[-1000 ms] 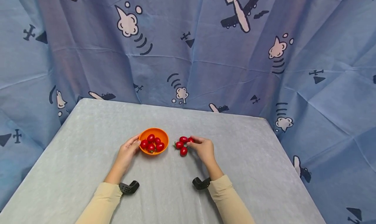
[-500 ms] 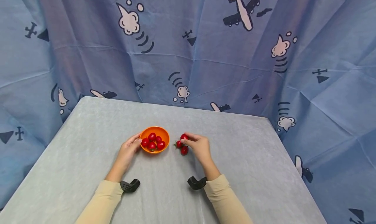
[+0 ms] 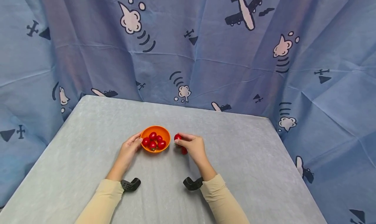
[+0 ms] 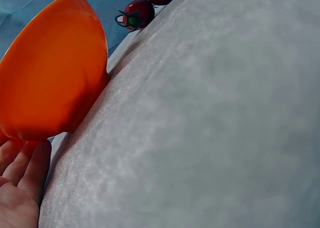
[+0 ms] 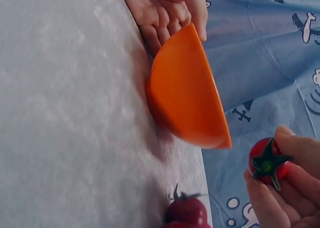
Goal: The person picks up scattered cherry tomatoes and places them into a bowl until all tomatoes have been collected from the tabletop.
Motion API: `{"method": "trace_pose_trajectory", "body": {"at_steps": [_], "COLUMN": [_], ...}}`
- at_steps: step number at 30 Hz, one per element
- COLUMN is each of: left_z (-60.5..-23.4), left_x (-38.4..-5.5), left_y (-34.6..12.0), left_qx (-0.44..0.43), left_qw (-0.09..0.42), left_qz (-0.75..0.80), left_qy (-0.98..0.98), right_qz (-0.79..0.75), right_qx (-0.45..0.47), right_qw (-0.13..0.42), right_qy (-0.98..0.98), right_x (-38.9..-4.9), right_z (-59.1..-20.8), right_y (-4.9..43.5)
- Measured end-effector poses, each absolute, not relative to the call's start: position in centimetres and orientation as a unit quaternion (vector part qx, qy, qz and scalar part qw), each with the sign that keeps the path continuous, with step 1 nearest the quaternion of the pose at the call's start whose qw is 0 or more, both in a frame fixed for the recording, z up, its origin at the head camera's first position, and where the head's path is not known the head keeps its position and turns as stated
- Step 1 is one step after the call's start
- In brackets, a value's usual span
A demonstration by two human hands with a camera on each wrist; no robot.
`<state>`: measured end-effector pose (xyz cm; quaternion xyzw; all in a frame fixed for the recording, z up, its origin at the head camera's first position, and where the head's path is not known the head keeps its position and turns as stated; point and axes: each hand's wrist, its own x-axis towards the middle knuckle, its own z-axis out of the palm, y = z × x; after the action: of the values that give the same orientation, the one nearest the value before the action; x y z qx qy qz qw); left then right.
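Note:
An orange bowl (image 3: pixel 161 130) stands on the table with several red cherry tomatoes (image 3: pixel 152 145) inside. My left hand (image 3: pixel 128 149) holds the bowl's left side, thumb at the rim and fingers against the outer wall. Just right of the bowl, my right hand (image 3: pixel 196 148) pinches a cherry tomato (image 5: pixel 260 152) between thumb and fingers, raised off the table. Its green stem end shows in the right wrist view. Loose cherry tomatoes (image 4: pixel 140 13) lie below the right hand, partly hidden by it in the head view.
A pale grey cloth covers the table (image 3: pixel 235 158). Behind it hangs a blue curtain (image 3: pixel 164 64) printed with planes and clouds. Each wrist wears a black camera mount, such as the left one (image 3: pixel 131 184).
The right hand has picked a cherry tomato up from the loose group and carried it left toward the bowl. The left hand stays at the bowl.

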<state>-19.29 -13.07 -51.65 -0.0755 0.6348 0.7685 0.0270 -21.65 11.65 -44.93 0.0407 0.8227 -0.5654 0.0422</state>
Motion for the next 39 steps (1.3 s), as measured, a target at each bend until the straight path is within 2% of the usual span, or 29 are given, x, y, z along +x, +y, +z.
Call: {"method": "trace_pose_trajectory", "body": {"at_steps": [10, 26, 39], "left_z": [-51.7, -51.7, -51.5], "left_x": [-19.3, -19.5, -19.4], "left_y": [-13.3, -13.0, -13.0], "left_qx": [-0.078, -0.075, -0.077], "left_qw": [0.030, 0.028, 0.027], "left_qz": [0.757, 0.768, 0.768], "left_qy": [0.648, 0.636, 0.636], "right_qz": [-0.567, -0.584, -0.583], "right_qx": [0.029, -0.026, -0.011], "right_qw": [0.062, 0.052, 0.087], "right_qy": [0.821, 0.810, 0.808], "right_x": [-21.8, -22.0, -23.2], "right_z": [-44.3, -44.3, -44.6], "right_y": [9.7, 8.1, 5.6]}}
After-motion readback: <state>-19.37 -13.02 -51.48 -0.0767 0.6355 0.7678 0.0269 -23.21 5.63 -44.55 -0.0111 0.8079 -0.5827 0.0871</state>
